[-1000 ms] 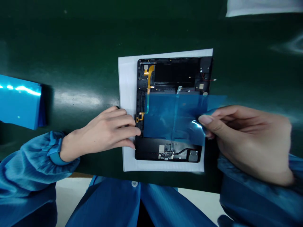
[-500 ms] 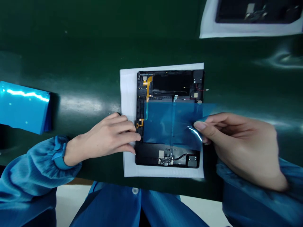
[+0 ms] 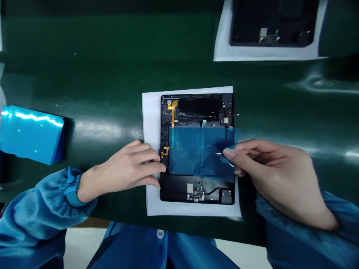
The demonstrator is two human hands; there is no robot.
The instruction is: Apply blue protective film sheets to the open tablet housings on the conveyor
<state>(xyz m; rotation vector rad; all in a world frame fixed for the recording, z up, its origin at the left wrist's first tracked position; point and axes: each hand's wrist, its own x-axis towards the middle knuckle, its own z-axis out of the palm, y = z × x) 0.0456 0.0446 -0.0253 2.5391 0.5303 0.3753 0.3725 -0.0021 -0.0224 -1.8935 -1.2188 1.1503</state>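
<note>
An opened black tablet housing [image 3: 179,186] lies on a white sheet [image 3: 153,123], its circuit board, orange flex cable and wires exposed. Over its middle is a translucent blue film [image 3: 185,149], covering the two dark battery panels. My right hand [image 3: 277,175] pinches the film's right edge between thumb and fingers; that edge bends and catches light. Whether the film's left part touches the panels I cannot tell. My left hand [image 3: 126,168] rests at the housing's left edge, fingers stretched out and slightly bent, fingertips on the rim, with nothing held.
A stack of shiny blue films [image 3: 30,132] sits on the green table [image 3: 106,74] at the left. Farther back on the right, a second black tablet housing [image 3: 272,22] lies on another white sheet [image 3: 223,45].
My right hand has shifted a little left with the film, whose right side now lies closer within the housing's outline. My left hand stays at the housing's edge. The camera view has tilted slightly.
</note>
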